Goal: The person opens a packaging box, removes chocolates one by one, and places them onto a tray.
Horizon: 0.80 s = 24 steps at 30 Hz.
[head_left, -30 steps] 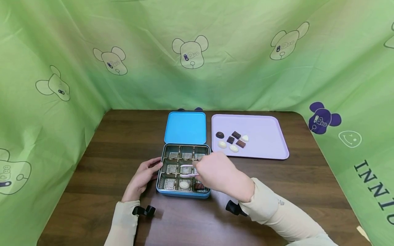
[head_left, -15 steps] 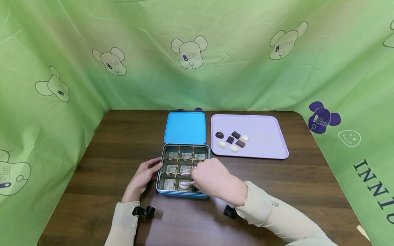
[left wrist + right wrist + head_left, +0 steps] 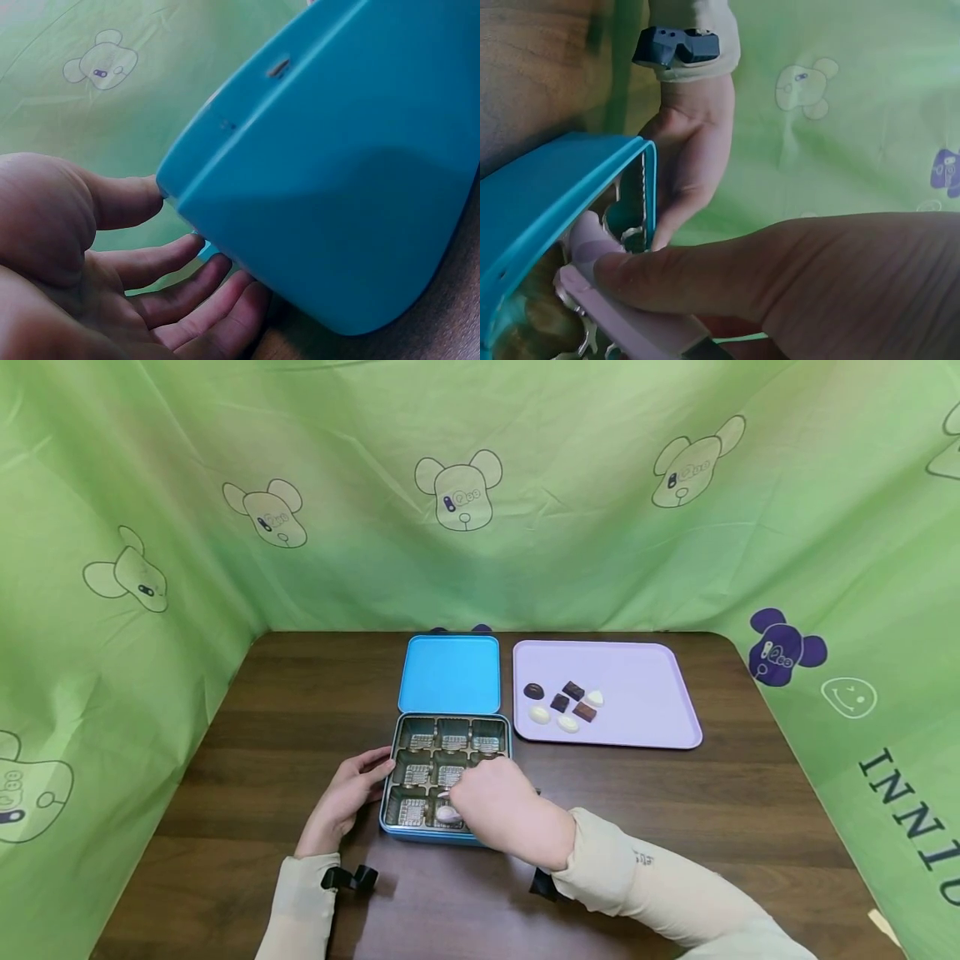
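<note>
My left hand (image 3: 347, 793) touches the left side of a blue tin (image 3: 431, 837); in the left wrist view the thumb is by the rim and the fingertips rest on the side wall (image 3: 322, 187). My right hand (image 3: 508, 814) is over the tin's front right part, hiding its lower right compartments. It pinches lilac tongs (image 3: 622, 311), the thumb pressing on one arm. At the front middle compartment the tongs' tips are by a white oval chocolate (image 3: 447, 814); whether they grip it I cannot tell.
Behind the tin lies its open blue lid (image 3: 450, 675). A lilac tray (image 3: 637, 693) at the right holds several chocolates, such as a dark round one (image 3: 533, 692), a brown rectangular one (image 3: 585, 712) and a white oval one (image 3: 567, 724). Green cloth (image 3: 360, 568) surrounds the brown table (image 3: 300, 693).
My right hand has moved left and toward me, bringing the tongs from the middle of the tin to the white chocolate in the front middle compartment. The left hand has stayed in place.
</note>
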Available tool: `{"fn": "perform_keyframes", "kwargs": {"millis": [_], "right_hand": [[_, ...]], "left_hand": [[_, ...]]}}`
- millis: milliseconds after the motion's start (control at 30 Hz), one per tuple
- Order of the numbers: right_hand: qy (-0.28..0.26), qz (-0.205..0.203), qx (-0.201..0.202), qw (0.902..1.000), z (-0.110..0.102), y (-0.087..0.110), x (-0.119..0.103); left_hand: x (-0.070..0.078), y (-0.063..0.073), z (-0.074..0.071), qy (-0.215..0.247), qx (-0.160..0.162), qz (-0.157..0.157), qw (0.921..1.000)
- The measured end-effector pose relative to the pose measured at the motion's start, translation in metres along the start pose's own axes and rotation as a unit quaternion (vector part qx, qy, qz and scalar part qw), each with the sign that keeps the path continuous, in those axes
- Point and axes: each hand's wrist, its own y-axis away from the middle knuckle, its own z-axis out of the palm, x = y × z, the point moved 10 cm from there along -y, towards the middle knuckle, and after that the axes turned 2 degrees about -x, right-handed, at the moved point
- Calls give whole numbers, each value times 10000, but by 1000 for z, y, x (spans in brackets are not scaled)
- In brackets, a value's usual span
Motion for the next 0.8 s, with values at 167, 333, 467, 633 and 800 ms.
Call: {"fn": "perform_keyframes", "kwargs": {"millis": [167,333,467,633,800], "right_hand": [[138,89,-4,9999,-3,-4,-7],[328,198,-189,9991,-2,-9,-15],[483,207,-325,9981,4,-13,-22],[558,205,-347,9976,9,-18,-27],[586,167,-565,9965,13,-22,-31]], "left_hand": [[-1,-1,0,22,20,-8,10000],[-2,-2,-1,2,81,-35,10000],[-2,0,-1,-39,140,-71,9999],[-1,0,-1,-31,97,-71,9999],[-1,-1,-1,-10,38,-54,10000]]}}
